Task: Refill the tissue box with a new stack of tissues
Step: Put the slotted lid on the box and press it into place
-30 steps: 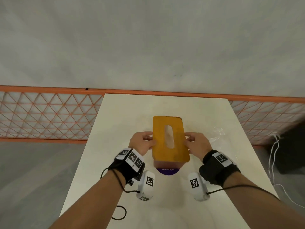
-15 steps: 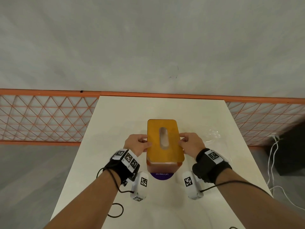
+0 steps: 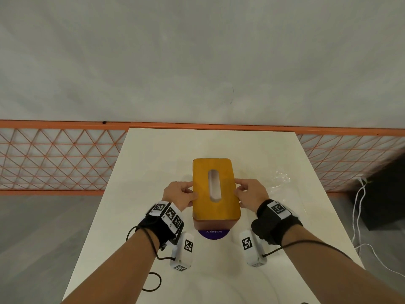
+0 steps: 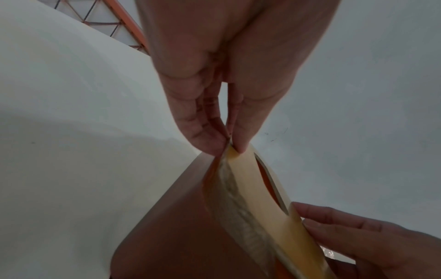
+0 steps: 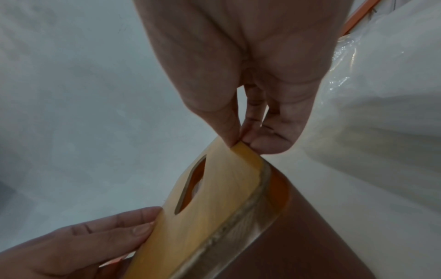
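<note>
A brown tissue box (image 3: pixel 215 223) stands on the white table (image 3: pixel 153 161), topped by its yellow wooden lid (image 3: pixel 201 207) with an oval slot. My left hand (image 3: pixel 184 195) pinches the lid's left edge and my right hand (image 3: pixel 247 194) pinches its right edge. In the left wrist view the lid (image 4: pixel 253 185) sits slightly raised over the box (image 4: pixel 181 226), with white tissues showing in the gap. The right wrist view shows the lid (image 5: pixel 219 198) pinched at its corner, the box (image 5: pixel 298 236) under it.
A purple round label (image 3: pixel 213 234) peeks out on the table just before the box. Crumpled clear plastic wrap (image 3: pixel 280 178) lies to the right of the box. An orange mesh rail (image 3: pixel 54 159) runs behind the table, and white cables (image 3: pixel 359 216) hang at the right.
Both hands have lowered the lid from a tilted, raised position down onto the box top, so it now lies nearly flat and squared with the box.
</note>
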The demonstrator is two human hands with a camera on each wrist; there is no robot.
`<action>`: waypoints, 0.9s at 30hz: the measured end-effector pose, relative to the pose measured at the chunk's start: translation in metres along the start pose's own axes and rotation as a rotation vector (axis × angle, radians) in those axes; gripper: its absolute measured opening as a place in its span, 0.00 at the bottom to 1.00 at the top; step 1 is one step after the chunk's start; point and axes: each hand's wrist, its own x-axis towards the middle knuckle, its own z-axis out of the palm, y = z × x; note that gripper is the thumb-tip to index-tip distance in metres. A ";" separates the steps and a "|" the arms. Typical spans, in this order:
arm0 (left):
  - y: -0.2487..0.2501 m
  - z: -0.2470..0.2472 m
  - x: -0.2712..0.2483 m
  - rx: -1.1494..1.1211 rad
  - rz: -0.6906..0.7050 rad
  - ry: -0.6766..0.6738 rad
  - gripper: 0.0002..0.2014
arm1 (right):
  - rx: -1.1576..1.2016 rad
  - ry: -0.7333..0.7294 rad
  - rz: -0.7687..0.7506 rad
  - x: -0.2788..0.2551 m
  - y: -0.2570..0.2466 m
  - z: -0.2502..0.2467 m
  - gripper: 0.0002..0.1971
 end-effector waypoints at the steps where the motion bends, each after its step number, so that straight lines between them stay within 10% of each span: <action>1: 0.000 0.000 -0.001 0.013 0.000 0.001 0.24 | 0.002 0.001 0.001 0.000 0.000 0.000 0.21; 27: 0.044 -0.010 0.048 0.018 -0.085 -0.019 0.24 | 0.282 -0.107 0.091 0.074 -0.031 -0.021 0.19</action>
